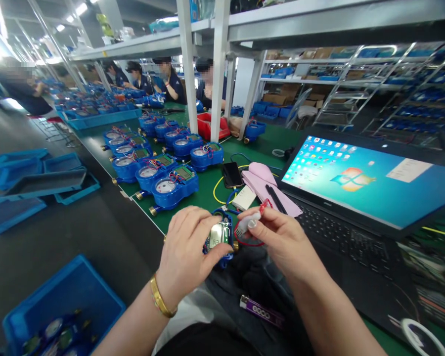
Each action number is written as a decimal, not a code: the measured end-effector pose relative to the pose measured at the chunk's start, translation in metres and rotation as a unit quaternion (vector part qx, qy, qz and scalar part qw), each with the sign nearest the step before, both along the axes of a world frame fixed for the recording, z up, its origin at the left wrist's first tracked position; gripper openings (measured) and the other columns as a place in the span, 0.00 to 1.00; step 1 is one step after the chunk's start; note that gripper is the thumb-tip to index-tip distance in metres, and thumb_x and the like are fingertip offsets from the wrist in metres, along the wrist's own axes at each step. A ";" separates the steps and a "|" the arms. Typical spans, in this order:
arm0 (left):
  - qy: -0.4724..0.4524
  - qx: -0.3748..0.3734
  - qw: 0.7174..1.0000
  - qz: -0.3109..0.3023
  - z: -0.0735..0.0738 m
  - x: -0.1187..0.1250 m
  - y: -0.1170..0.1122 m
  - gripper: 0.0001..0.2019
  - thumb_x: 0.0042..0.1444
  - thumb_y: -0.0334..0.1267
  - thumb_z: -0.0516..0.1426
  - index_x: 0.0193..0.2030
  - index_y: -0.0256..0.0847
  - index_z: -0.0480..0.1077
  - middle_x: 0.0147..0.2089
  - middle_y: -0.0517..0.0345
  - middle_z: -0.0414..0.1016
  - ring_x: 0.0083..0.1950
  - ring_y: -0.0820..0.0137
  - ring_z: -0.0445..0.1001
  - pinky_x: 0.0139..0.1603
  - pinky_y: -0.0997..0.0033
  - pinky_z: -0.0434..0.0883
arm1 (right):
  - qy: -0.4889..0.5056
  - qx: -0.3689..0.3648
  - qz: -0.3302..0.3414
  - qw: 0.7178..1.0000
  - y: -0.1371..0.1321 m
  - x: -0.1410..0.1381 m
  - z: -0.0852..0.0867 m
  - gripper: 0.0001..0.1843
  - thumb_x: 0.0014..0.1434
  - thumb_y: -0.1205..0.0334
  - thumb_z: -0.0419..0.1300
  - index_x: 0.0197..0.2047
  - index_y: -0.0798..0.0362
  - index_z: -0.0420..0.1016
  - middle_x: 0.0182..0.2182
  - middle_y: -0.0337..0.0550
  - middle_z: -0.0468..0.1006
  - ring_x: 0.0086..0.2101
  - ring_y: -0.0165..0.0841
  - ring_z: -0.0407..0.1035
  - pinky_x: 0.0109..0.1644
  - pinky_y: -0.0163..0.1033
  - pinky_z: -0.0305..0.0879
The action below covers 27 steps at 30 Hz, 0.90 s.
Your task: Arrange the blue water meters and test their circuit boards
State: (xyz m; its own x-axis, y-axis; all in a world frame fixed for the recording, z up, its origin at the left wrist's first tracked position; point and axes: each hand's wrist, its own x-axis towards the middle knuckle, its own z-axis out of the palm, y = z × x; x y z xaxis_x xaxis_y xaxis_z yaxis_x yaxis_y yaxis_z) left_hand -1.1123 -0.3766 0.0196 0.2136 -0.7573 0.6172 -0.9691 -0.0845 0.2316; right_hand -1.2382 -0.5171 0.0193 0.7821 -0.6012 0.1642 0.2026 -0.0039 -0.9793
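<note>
My left hand [187, 247] is wrapped round a blue water meter [219, 238] with a small display on top, held just off the front edge of the green table [203, 193]. My right hand [278, 237] pinches a small white connector [246, 223] with red wires, right next to the meter's display. A gold bangle sits on my left wrist.
Several blue meters [170, 185] stand in rows on the table to the left. An open laptop [359, 183] fills the right side; a phone [232, 174], a pink cloth [261, 178] and a white box lie before it. A blue bin [65, 306] sits at the lower left. Other people work farther back.
</note>
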 end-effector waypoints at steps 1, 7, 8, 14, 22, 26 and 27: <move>0.005 0.033 0.999 0.005 -0.003 0.004 0.002 0.27 0.52 0.54 0.60 0.52 0.36 0.67 0.50 0.45 0.72 0.54 0.54 0.67 0.56 0.48 0.65 | -0.001 -0.001 -0.003 1.000 0.000 0.001 -0.001 0.09 0.52 0.55 0.65 0.35 0.52 0.78 0.29 0.40 0.78 0.27 0.29 0.70 0.31 0.33 0.70; 0.044 0.145 0.988 0.012 -0.025 0.015 0.011 0.41 0.51 0.62 0.54 0.64 0.33 0.53 0.63 0.38 0.62 0.65 0.51 0.59 0.65 0.41 0.56 | 0.010 -0.032 -0.043 0.999 0.011 0.007 -0.011 0.08 0.52 0.62 0.65 0.38 0.51 0.76 0.28 0.38 0.77 0.27 0.28 0.70 0.31 0.31 0.69; 0.046 0.150 0.988 0.004 -0.027 0.015 0.011 0.42 0.51 0.63 0.54 0.64 0.33 0.53 0.63 0.38 0.63 0.65 0.51 0.59 0.65 0.42 0.56 | 0.021 -0.057 -0.043 0.997 0.013 0.008 -0.012 0.08 0.53 0.62 0.65 0.38 0.50 0.76 0.29 0.37 0.77 0.28 0.28 0.70 0.31 0.31 0.68; 0.036 0.127 0.991 -0.020 -0.033 0.017 0.012 0.41 0.52 0.63 0.54 0.62 0.30 0.57 0.61 0.37 0.65 0.64 0.52 0.61 0.65 0.45 0.56 | 0.087 -0.251 0.015 0.964 0.021 0.009 -0.013 0.05 0.56 0.68 0.60 0.37 0.50 0.74 0.31 0.36 0.77 0.31 0.29 0.71 0.36 0.33 0.69; 0.038 0.111 0.993 -0.016 -0.034 0.017 0.008 0.36 0.53 0.59 0.55 0.60 0.32 0.60 0.58 0.42 0.68 0.61 0.55 0.64 0.65 0.48 0.58 | 0.088 -0.367 0.036 0.925 0.023 0.014 -0.008 0.06 0.57 0.70 0.60 0.38 0.52 0.73 0.33 0.38 0.78 0.34 0.29 0.73 0.41 0.33 0.69; 0.042 0.111 0.993 -0.015 -0.034 0.017 0.007 0.34 0.54 0.57 0.55 0.60 0.32 0.60 0.59 0.45 0.68 0.62 0.57 0.64 0.66 0.51 0.56 | 0.084 -0.376 0.041 0.922 0.024 0.015 -0.006 0.06 0.56 0.72 0.60 0.37 0.53 0.72 0.32 0.36 0.77 0.34 0.25 0.72 0.42 0.28 0.67; 0.042 0.109 0.993 -0.016 -0.034 0.017 0.006 0.34 0.54 0.57 0.55 0.60 0.32 0.60 0.59 0.45 0.68 0.62 0.58 0.64 0.66 0.52 0.55 | 0.084 -0.378 0.040 0.921 0.024 0.015 -0.006 0.06 0.56 0.73 0.60 0.37 0.54 0.72 0.32 0.36 0.77 0.34 0.25 0.72 0.42 0.27 0.67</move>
